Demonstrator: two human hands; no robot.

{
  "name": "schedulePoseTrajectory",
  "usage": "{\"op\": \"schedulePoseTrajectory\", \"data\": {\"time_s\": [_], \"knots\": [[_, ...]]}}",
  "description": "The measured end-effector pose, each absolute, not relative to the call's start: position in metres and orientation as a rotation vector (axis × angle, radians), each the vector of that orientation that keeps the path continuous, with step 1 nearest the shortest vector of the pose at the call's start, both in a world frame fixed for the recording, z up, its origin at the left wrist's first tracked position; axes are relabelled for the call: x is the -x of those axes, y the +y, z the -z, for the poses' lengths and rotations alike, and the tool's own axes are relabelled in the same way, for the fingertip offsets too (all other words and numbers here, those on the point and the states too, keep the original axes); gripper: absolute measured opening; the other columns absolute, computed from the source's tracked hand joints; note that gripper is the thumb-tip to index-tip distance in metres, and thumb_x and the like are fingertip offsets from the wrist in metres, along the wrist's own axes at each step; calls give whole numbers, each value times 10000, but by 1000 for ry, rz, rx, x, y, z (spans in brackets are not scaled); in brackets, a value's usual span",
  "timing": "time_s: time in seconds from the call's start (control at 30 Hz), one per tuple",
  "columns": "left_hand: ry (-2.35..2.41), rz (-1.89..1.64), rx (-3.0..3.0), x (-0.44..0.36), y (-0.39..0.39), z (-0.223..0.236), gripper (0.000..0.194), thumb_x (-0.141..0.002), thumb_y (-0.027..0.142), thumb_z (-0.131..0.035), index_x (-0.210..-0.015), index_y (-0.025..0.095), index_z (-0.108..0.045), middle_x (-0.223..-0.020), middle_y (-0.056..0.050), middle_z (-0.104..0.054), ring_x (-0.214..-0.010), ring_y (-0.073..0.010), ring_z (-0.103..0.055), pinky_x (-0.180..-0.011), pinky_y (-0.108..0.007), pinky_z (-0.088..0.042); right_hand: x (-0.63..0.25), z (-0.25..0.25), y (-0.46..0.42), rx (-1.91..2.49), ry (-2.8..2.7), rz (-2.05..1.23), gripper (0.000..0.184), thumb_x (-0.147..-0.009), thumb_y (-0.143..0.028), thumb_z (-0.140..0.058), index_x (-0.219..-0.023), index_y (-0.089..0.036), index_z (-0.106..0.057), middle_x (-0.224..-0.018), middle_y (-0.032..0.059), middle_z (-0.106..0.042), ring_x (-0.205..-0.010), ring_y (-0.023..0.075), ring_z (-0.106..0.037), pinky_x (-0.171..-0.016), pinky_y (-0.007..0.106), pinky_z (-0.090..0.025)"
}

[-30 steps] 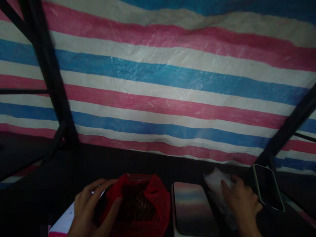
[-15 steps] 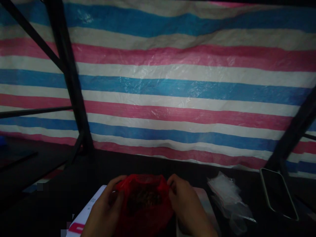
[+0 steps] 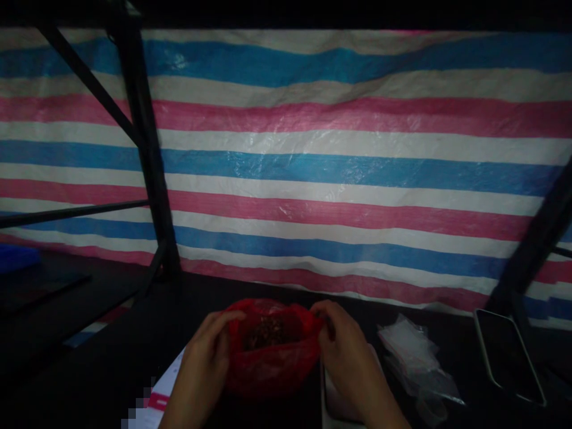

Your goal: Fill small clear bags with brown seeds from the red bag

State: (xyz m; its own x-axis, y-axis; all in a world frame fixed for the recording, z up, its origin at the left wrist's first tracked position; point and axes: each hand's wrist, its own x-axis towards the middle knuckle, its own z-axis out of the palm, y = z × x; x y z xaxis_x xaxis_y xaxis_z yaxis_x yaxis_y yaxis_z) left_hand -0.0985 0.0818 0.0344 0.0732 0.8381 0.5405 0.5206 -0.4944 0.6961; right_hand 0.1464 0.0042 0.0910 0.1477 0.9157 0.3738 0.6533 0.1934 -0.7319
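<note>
Dark table [image 3: 111, 357] — clear bags [image 3: 411, 351], phone [image 3: 509, 354].

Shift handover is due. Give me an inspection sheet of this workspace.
Surface: dark tabletop, dimly lit.
Job's things: red plastic bag, mouth open, dark small contents inside.
Clutter: clear plastic bags; phone, screen dark; white printed sheet.
Hands: left hand and right hand each grip the bag's rim.
Cables: nothing seen.
Surroundings: striped tarp; black metal frame.
</note>
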Motion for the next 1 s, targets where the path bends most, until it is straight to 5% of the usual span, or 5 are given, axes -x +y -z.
{"op": "schedulePoseTrajectory", "data": {"time_s": [0.13, 0.3, 0.53, 0.87, 1.0], "knots": [[1414, -1267, -2130, 99, 82, -23, 396, -850, 210, -416, -937, 227, -802, -963, -120, -778, -848, -275, -785, -802, -452, -656, -150, -93, 0, 1712, -1667, -360, 429, -837, 22, -421, -1021, -218, -725, -1065, 87, -728, -997, 230, -718, -904, 343, -524], [1548, -1236, -2207, 90, 75, -15, 476, -917, 308, -458, -1276, 185, -745, -1435, -203, -631, -1290, -380, -641, -1102, -628, -517, -136, -95, 3, 1576, -1715, -269, 589, -758, 30, -483, -1236, -227, -713, -1333, 97, -676, -1273, 247, -627, -1111, 397, -465], [1517, -987, -2332, 94, 90, 2, 492, -783, 47, -467, -1108, 195, -805, -1114, -130, -771, -1025, -289, -745, -984, -497, -602, -126, -70, 14, 1753, -1894, -321, 508, -807, 30, -478, -1114, -198, -812, -1260, 99, -778, -1291, 272, -649, -1172, 439, -421], [1468, -1047, -2449, 89, 95, -18, 739, -783, -36, -413, -1481, 151, -569, -1531, -154, -548, -1373, -298, -552, -1179, -499, -469, -145, -78, 10, 1960, -1896, -216, 775, -826, 55, -434, -1541, -208, -576, -1656, 69, -492, -1610, 340, -287, -1305, 601, -204], [1503, -996, -2436, 92, 85, 2, 721, -705, -47, -460, -1349, 189, -684, -1441, -137, -608, -1271, -309, -615, -1111, -514, -514, -143, -73, 6, 1965, -1957, -326, 827, -740, 85, -448, -1501, -190, -620, -1608, 89, -557, -1599, 358, -307, -1308, 615, -173]]}}
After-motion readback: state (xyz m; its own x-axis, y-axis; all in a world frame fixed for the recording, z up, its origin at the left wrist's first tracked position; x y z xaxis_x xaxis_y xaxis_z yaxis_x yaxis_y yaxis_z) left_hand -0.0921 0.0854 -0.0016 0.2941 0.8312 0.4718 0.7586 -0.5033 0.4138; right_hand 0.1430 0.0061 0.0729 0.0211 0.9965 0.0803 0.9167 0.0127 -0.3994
